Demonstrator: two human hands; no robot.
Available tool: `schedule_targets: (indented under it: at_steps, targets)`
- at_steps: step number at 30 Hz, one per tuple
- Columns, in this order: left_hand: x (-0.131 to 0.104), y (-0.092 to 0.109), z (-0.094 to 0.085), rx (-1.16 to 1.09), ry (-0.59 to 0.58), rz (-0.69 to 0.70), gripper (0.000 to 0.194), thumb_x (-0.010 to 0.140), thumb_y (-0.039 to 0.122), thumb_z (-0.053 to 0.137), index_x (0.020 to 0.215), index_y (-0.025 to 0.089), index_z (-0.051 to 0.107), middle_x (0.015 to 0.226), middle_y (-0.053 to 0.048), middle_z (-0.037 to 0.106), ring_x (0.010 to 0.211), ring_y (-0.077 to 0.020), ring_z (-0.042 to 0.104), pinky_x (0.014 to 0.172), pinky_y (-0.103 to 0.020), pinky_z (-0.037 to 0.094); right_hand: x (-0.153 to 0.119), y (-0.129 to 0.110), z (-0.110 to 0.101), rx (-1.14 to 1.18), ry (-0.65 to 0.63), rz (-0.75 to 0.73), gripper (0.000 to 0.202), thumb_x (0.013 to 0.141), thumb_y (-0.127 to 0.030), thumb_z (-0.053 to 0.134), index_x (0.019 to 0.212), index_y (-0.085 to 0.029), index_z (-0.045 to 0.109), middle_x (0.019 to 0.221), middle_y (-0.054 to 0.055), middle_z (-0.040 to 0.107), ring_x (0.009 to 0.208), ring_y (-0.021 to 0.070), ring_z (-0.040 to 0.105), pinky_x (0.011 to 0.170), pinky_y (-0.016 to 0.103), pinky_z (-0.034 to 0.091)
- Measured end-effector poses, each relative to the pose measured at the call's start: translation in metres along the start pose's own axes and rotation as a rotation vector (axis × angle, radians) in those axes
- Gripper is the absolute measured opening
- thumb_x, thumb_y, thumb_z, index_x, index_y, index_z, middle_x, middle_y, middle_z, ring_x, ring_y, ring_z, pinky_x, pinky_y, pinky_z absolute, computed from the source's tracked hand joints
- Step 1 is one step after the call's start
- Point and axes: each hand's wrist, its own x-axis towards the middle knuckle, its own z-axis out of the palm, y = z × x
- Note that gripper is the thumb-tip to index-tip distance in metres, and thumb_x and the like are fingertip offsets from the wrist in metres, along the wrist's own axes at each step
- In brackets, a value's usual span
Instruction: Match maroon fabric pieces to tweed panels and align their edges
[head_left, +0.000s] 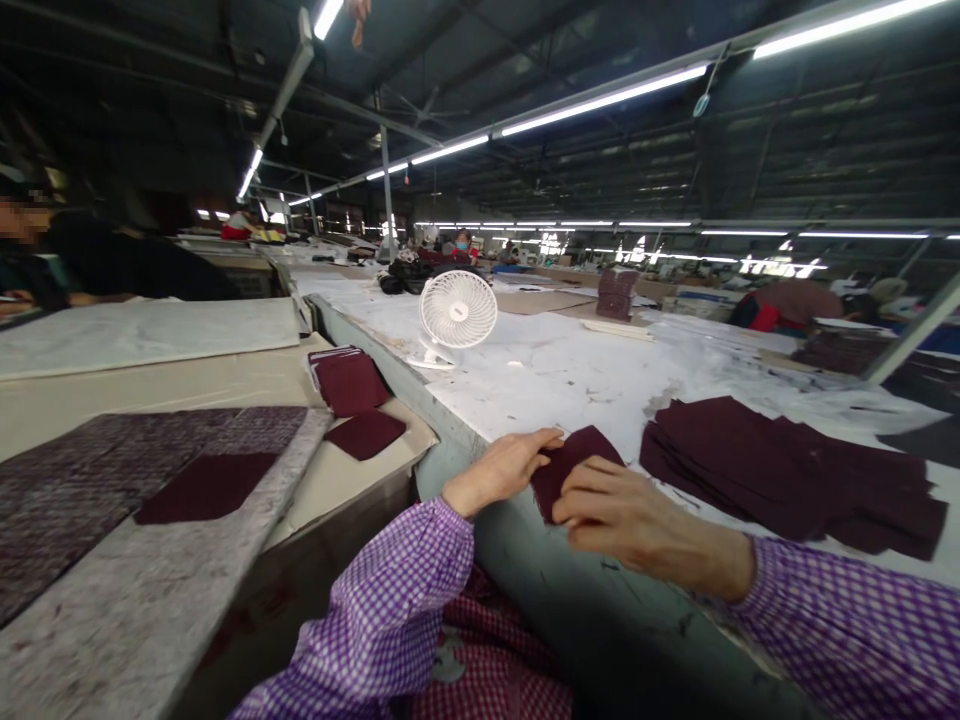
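Observation:
A dark maroon fabric piece [583, 450] lies at the front edge of the white-covered table, between my two hands. My left hand [501, 470] holds its left corner, thumb and fingers together at the edge. With bent fingers pressed together, my right hand [626, 515] grips the near right side and covers part of the cloth. Just right of it, a spread pile of maroon fabric pieces [780, 470] rests on the table. On the left bench are a small stack of maroon pieces [349, 380], a single piece [366, 434] beside it, and another maroon piece [206, 488].
A white clip-on fan [458, 310] stands near the table's left edge. Mottled purple-grey fabric [97, 490] covers part of the left bench. A gap separates bench and table. Farther back stands a fabric stack [617, 293]. Other people work at left, right and behind.

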Motion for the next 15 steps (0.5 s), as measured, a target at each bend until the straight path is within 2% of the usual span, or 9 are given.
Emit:
schedule_targets:
  at_steps: [2, 3, 5, 7, 8, 10, 12, 15]
  targets:
    - [0.001, -0.002, 0.0, 0.003, -0.005, 0.003, 0.043, 0.09, 0.014, 0.045, 0.132, 0.018, 0.041, 0.123, -0.009, 0.062, 0.113, -0.0182, 0.057, 0.099, -0.037, 0.045, -0.004, -0.009, -0.012, 0.108, -0.105, -0.115, 0.033, 0.095, -0.016, 0.035, 0.074, -0.02, 0.06, 0.085, 0.002, 0.063, 0.079, 0.0137, 0.052, 0.075, 0.031, 0.04]
    - [0.001, -0.002, 0.0, -0.003, -0.006, 0.005, 0.042, 0.09, 0.014, 0.045, 0.132, 0.018, 0.041, 0.123, -0.009, 0.062, 0.114, -0.0182, 0.057, 0.099, -0.038, 0.045, -0.005, -0.011, -0.019, 0.174, -0.12, -0.116, 0.033, 0.094, -0.015, 0.034, 0.074, -0.02, 0.06, 0.085, 0.002, 0.063, 0.078, 0.0124, 0.053, 0.074, 0.029, 0.041]
    - [0.001, -0.003, -0.001, -0.011, -0.005, 0.016, 0.042, 0.09, 0.015, 0.045, 0.132, 0.019, 0.041, 0.123, -0.008, 0.061, 0.114, -0.0184, 0.057, 0.099, -0.038, 0.045, -0.007, -0.006, -0.028, 0.274, -0.05, 0.016, 0.032, 0.094, -0.016, 0.032, 0.083, -0.021, 0.061, 0.091, 0.003, 0.064, 0.081, 0.0113, 0.056, 0.076, 0.026, 0.043]
    - [-0.001, -0.002, 0.0, 0.007, -0.004, 0.026, 0.04, 0.091, 0.015, 0.044, 0.13, 0.02, 0.044, 0.125, -0.008, 0.061, 0.114, -0.0188, 0.057, 0.099, -0.038, 0.046, -0.008, 0.011, -0.027, 0.259, 0.111, 0.255, 0.029, 0.094, -0.02, 0.032, 0.095, -0.021, 0.061, 0.099, 0.006, 0.063, 0.089, 0.0135, 0.058, 0.079, 0.027, 0.045]
    - [-0.002, -0.002, 0.0, 0.025, -0.003, 0.031, 0.038, 0.091, 0.015, 0.043, 0.129, 0.02, 0.046, 0.125, -0.008, 0.06, 0.114, -0.0189, 0.057, 0.099, -0.038, 0.046, -0.008, 0.024, -0.023, 0.209, 0.184, 0.37, 0.029, 0.094, -0.024, 0.033, 0.101, -0.02, 0.061, 0.101, 0.008, 0.063, 0.093, 0.0158, 0.058, 0.082, 0.03, 0.045]
    - [-0.004, -0.001, 0.001, 0.076, 0.004, 0.04, 0.036, 0.092, 0.015, 0.04, 0.126, 0.02, 0.049, 0.126, -0.007, 0.06, 0.115, -0.0185, 0.056, 0.1, -0.038, 0.045, -0.011, 0.052, -0.006, 0.114, 0.192, 0.512, 0.032, 0.093, -0.031, 0.037, 0.111, -0.018, 0.059, 0.109, 0.011, 0.062, 0.103, 0.0216, 0.056, 0.09, 0.038, 0.044]
    - [-0.006, -0.001, 0.003, 0.123, 0.009, 0.047, 0.036, 0.093, 0.016, 0.038, 0.126, 0.021, 0.05, 0.124, -0.006, 0.061, 0.114, -0.0178, 0.056, 0.1, -0.037, 0.045, -0.013, 0.077, 0.014, 0.121, 0.1, 0.597, 0.04, 0.09, -0.039, 0.04, 0.119, -0.017, 0.057, 0.116, 0.013, 0.06, 0.106, 0.0248, 0.056, 0.091, 0.042, 0.044]
    - [-0.008, 0.001, 0.007, 0.187, -0.007, 0.036, 0.038, 0.093, 0.016, 0.038, 0.128, 0.022, 0.048, 0.123, -0.005, 0.061, 0.112, -0.0175, 0.057, 0.097, -0.035, 0.047, -0.014, 0.102, 0.038, 0.225, -0.031, 0.716, 0.045, 0.081, -0.046, 0.05, 0.114, -0.017, 0.06, 0.105, 0.012, 0.066, 0.092, 0.0254, 0.063, 0.08, 0.038, 0.05]
